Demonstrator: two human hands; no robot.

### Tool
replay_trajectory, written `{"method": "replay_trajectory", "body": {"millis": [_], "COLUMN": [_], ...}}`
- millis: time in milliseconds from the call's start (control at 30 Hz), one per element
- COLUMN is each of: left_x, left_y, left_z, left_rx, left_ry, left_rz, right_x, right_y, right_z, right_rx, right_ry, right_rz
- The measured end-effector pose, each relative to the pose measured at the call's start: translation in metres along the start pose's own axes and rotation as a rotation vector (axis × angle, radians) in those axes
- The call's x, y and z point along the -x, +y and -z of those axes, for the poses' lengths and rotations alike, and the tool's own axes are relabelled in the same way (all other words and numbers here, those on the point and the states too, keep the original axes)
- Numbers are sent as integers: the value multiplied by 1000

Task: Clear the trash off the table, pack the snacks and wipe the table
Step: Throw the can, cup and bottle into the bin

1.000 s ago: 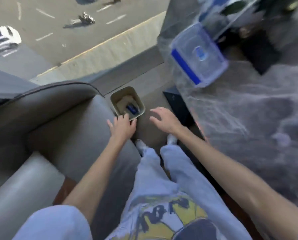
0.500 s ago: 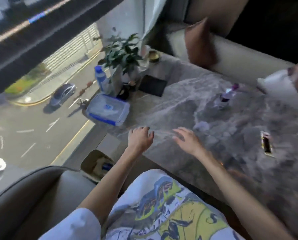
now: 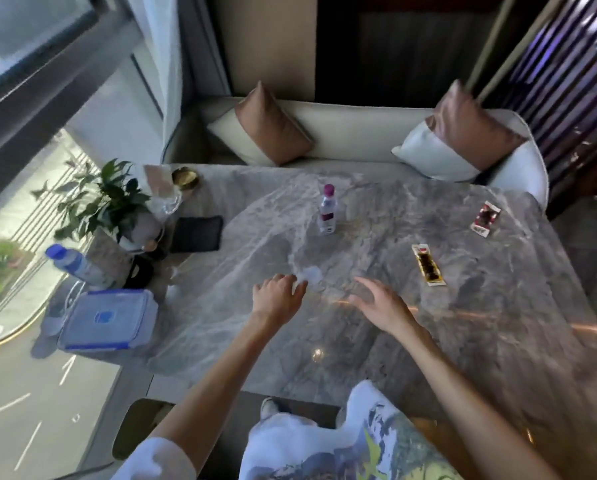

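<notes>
Snack packets, lettering unreadable

The middle of the marble table is lying open around both hands; the left hand and right hand are hovering apart with spread, empty fingers; a small pale scrap is sitting just beyond the left fingertips. Farther out, an upright small bottle is standing in the central lane; two snack packets are lying flat to the right, well apart. The left edge is crowding up: a lidded plastic box, a blue-capped bottle, a potted plant and a dark pad are blocking reach there.
</notes>
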State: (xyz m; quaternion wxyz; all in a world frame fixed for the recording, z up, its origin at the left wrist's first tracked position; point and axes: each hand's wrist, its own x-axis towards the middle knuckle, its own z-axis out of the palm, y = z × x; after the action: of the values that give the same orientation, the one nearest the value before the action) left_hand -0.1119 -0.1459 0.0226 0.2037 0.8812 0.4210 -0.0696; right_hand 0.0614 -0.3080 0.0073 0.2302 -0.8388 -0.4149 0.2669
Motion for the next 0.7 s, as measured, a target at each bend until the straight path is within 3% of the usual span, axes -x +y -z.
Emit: {"method": "replay_trajectory", "body": {"millis": [367,700], "left_x": [-73,-146], "left_y": [0,24], "left_z": [35,66], "left_rx": [-195,-272], "left_ry": [-36,-21], "left_rz": [-245,-302], "right_x": [-7,-75], "right_y": [0,7], "right_z": [7,22], "right_rx": [3,-142], "right_ry": [112,125], "right_rz": [-120,-193]}}
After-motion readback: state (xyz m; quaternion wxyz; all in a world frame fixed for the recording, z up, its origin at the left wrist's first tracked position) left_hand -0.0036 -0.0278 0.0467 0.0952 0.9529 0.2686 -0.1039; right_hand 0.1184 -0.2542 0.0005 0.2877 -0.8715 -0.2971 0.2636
